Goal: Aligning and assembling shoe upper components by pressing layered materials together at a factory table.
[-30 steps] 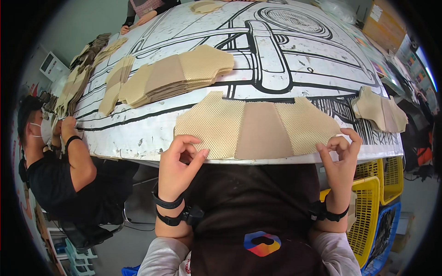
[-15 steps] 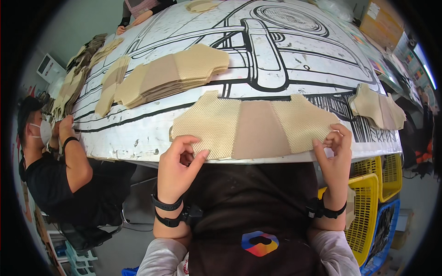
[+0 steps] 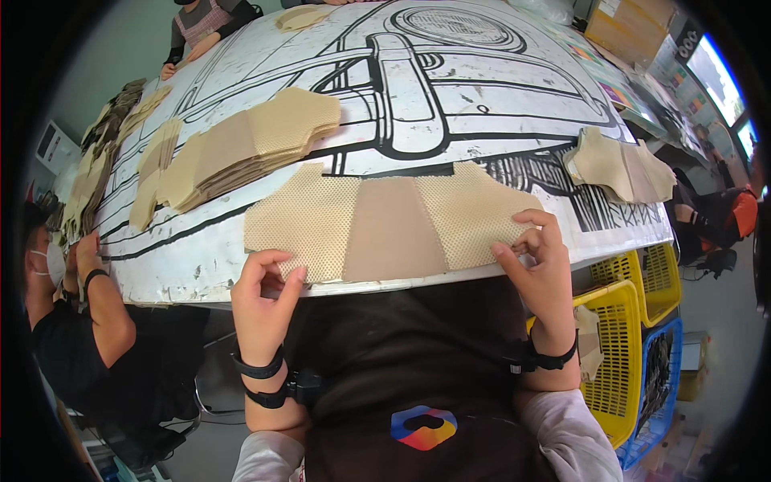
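A beige mesh fabric panel [image 3: 393, 229] with a smooth tan middle band lies along the near edge of the table, directly in front of me. My left hand [image 3: 269, 301] grips its near left corner, thumb on top and fingers curled at the edge. At the right end, my right hand [image 3: 536, 257] pinches the panel with thumb and bent fingers. A thick stack of similar panels [image 3: 253, 140] lies beyond it to the left. To the right sits a smaller pile of such panels [image 3: 622, 165].
The white table [image 3: 185, 269] bears black line drawings. More beige pieces [image 3: 88, 189] are piled along its left side, near a seated masked co-worker [image 3: 88, 337]. Another person [image 3: 201, 36] stands at the far side. Yellow baskets [image 3: 614, 345] and a blue basket [image 3: 662, 386] stand at my right.
The whole view has shifted, so the table and its piles appear further left. Both hands stay at the same two ends of the panel, which looks little changed.
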`<action>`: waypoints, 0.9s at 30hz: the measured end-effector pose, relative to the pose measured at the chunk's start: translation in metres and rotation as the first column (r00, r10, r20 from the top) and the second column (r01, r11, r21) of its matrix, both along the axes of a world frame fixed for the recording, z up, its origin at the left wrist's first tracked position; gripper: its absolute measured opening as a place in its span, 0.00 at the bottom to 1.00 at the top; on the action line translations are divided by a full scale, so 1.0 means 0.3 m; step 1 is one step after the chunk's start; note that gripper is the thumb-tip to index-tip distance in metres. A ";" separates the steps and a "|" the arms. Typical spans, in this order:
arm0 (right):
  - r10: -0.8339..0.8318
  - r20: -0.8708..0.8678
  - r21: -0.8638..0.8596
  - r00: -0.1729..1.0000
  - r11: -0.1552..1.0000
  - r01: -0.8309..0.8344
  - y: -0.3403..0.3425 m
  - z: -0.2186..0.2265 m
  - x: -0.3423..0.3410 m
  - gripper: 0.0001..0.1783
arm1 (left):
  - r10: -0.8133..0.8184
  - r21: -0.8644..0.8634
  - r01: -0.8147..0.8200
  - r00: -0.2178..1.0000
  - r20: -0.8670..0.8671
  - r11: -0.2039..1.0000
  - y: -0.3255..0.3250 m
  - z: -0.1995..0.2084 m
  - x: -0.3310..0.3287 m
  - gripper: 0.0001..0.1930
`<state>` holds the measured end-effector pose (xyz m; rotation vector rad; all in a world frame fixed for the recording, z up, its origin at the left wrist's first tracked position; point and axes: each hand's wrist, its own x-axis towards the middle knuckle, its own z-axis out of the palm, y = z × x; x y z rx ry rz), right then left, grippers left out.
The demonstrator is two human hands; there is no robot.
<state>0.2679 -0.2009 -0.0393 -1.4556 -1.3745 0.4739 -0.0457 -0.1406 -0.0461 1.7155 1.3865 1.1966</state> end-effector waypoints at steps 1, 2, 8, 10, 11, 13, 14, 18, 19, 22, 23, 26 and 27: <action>-0.006 0.012 -0.007 1.000 1.000 0.006 0.001 0.001 -0.002 0.21 | -0.014 -0.023 0.014 1.000 0.016 1.000 -0.001 0.004 0.001 0.11; -0.010 0.023 -0.013 1.000 1.000 0.011 0.000 0.002 -0.003 0.21 | -0.017 -0.025 0.017 1.000 0.019 1.000 0.000 0.004 0.000 0.11; 0.003 -0.023 0.139 1.000 0.990 0.000 0.007 -0.026 0.000 0.20 | -0.048 -0.010 0.049 0.997 0.061 0.999 0.004 -0.002 0.000 0.10; 0.010 -0.101 0.101 0.995 0.995 0.000 0.010 -0.016 -0.003 0.19 | -0.056 -0.007 0.056 0.998 0.030 0.998 0.004 0.005 0.002 0.09; 0.013 -0.178 0.063 0.984 0.998 -0.002 0.010 -0.008 -0.006 0.18 | -0.057 -0.008 0.057 0.998 0.030 0.998 0.004 0.004 0.002 0.09; -0.025 -0.024 0.058 0.999 0.998 0.027 0.009 0.020 -0.009 0.17 | -0.061 -0.044 0.063 0.997 0.049 0.997 0.006 0.003 0.001 0.09; -0.061 0.131 0.058 0.989 0.997 0.054 0.008 0.034 -0.011 0.16 | -0.062 -0.046 0.064 0.997 0.048 0.997 0.006 0.003 0.001 0.09; -0.134 0.305 0.122 0.943 0.987 0.101 0.011 0.075 -0.035 0.15 | -0.061 -0.040 0.062 0.998 0.014 0.997 0.004 0.010 0.006 0.08; -0.119 0.317 0.151 0.941 0.986 0.074 0.012 0.085 -0.039 0.15 | -0.055 -0.042 0.055 0.998 0.017 0.998 0.003 0.014 0.006 0.08; -0.086 0.276 0.171 0.957 0.984 0.039 0.020 0.088 -0.034 0.15 | -0.060 -0.057 0.062 0.998 0.035 0.996 0.006 0.009 0.004 0.08; -0.067 0.222 0.163 0.973 0.986 0.030 0.022 0.085 -0.029 0.14 | -0.061 -0.057 0.063 0.998 0.034 0.996 0.005 0.012 0.005 0.08; -0.047 0.160 0.102 0.986 0.994 0.031 0.017 0.051 -0.007 0.13 | -0.051 -0.055 0.052 0.999 0.016 0.997 0.003 0.014 0.009 0.08; -0.047 0.161 0.103 0.986 0.994 0.030 0.015 0.040 -0.002 0.13 | -0.059 -0.037 0.059 0.998 0.008 0.998 0.005 0.010 0.009 0.07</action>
